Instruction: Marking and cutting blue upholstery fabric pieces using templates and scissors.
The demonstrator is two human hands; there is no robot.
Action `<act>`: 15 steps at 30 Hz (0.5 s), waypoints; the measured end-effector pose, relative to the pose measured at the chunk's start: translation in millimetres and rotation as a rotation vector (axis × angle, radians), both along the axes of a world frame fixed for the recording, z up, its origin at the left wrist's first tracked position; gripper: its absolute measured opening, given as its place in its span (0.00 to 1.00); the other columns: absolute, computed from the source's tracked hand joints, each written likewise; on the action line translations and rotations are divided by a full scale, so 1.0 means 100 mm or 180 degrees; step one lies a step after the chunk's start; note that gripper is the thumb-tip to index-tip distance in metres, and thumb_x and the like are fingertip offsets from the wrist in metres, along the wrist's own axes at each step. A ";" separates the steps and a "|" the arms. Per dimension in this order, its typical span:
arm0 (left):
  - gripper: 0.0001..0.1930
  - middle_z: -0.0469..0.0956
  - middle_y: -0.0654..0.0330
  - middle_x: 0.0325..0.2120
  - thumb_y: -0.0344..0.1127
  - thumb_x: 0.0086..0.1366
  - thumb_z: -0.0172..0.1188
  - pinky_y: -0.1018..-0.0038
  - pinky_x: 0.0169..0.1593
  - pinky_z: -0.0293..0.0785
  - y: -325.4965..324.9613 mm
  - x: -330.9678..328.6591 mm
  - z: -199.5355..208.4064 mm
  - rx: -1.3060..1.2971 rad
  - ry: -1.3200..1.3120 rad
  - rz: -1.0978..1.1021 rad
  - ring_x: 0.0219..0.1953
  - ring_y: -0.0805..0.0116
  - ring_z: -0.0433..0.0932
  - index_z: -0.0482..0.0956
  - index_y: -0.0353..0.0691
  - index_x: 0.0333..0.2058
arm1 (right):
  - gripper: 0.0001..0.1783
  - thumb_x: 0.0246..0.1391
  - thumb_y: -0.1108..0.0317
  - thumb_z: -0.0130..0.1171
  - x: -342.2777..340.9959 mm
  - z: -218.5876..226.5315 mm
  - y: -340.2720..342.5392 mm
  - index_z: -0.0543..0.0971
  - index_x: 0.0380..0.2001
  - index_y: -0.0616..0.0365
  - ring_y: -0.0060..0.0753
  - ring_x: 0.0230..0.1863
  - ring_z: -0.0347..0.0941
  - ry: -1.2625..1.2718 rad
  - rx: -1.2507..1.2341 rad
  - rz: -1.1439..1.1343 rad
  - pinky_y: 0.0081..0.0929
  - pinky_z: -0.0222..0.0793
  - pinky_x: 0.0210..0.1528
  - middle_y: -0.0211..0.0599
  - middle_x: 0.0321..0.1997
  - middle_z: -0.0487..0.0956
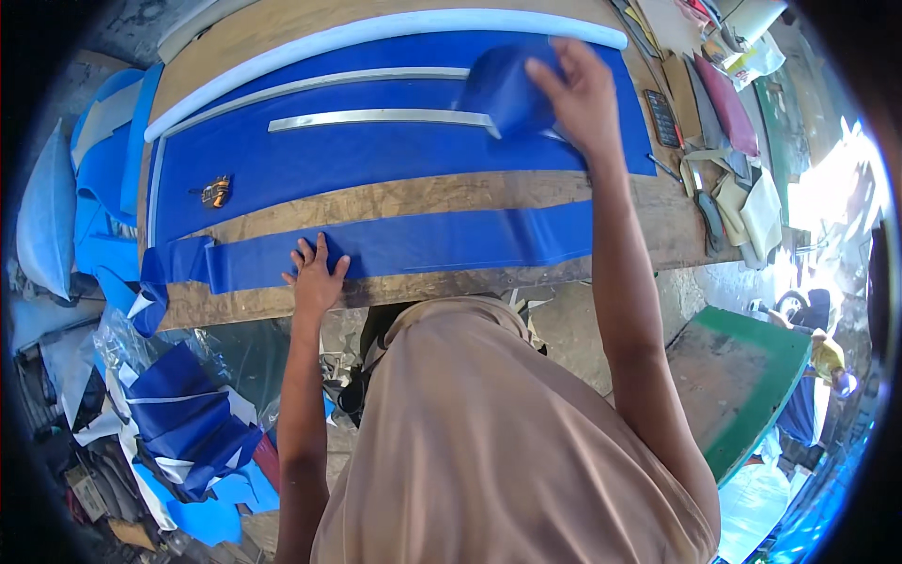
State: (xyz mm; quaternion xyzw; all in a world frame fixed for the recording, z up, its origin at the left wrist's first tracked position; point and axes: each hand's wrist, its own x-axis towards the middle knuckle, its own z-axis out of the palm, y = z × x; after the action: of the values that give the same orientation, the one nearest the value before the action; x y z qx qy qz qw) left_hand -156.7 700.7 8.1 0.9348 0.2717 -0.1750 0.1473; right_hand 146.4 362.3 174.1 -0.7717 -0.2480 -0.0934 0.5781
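My left hand (319, 274) lies flat with its fingers spread, on the near edge of a long blue strip of vinyl-like sheet (413, 240) along the table's front edge. The strip's left end is folded and hangs over the edge. Up at the right, my right hand (581, 94) is closed on a loose blue piece of sheet (507, 92), which is lifted, curled and blurred. Beneath it spreads a large blue sheet (376, 155). A flat metal bar (376, 117) rests on this sheet, partly covered by the lifted piece.
A longer metal strip (329, 80) and a pale roll (376, 36) lie farther back. On the sheet sits a small yellow-and-black object (216, 192). A dark keypad device (662, 118) and scraps are at right; blue offcuts (193, 423) heap at lower left. A green-edged bench (742, 376) stands right.
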 end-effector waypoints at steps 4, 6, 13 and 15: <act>0.38 0.57 0.37 0.73 0.58 0.72 0.57 0.28 0.70 0.46 0.09 0.13 0.16 -0.0178 0.0085 0.0175 0.75 0.35 0.55 0.61 0.45 0.73 | 0.12 0.59 0.71 0.66 -0.53 0.66 0.29 0.87 0.47 0.54 0.34 0.43 0.86 -0.1494 -0.0816 0.0270 0.29 0.81 0.49 0.37 0.45 0.88; 0.34 0.64 0.37 0.70 0.53 0.73 0.57 0.38 0.71 0.54 0.17 0.22 0.16 -0.0606 -0.0460 0.0524 0.72 0.40 0.62 0.66 0.40 0.70 | 0.22 0.50 0.75 0.62 -1.07 0.46 0.50 0.86 0.48 0.45 0.37 0.49 0.81 -0.2265 -0.1764 0.0337 0.35 0.82 0.44 0.29 0.46 0.86; 0.23 0.76 0.40 0.60 0.41 0.73 0.58 0.60 0.66 0.68 0.58 0.15 -0.19 -0.1003 -0.1539 0.1125 0.64 0.43 0.74 0.77 0.30 0.60 | 0.21 0.54 0.70 0.64 -2.40 -0.78 0.49 0.83 0.53 0.50 0.39 0.50 0.82 -0.0226 -0.2241 0.1152 0.40 0.81 0.45 0.36 0.48 0.85; 0.23 0.73 0.39 0.63 0.40 0.76 0.53 0.59 0.69 0.65 0.54 0.02 -0.30 -0.0379 -0.1718 0.0530 0.66 0.40 0.70 0.74 0.31 0.61 | 0.16 0.57 0.68 0.63 -2.51 -0.91 0.15 0.85 0.49 0.54 0.41 0.41 0.84 0.0518 -0.1867 0.0709 0.39 0.80 0.43 0.41 0.41 0.86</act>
State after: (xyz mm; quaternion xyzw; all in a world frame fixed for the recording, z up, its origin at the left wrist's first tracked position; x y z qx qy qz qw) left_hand -155.0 754.8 -22.3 0.9118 0.2877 0.0772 0.2827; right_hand -104.6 377.4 83.2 -0.8785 -0.3002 0.1079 0.3557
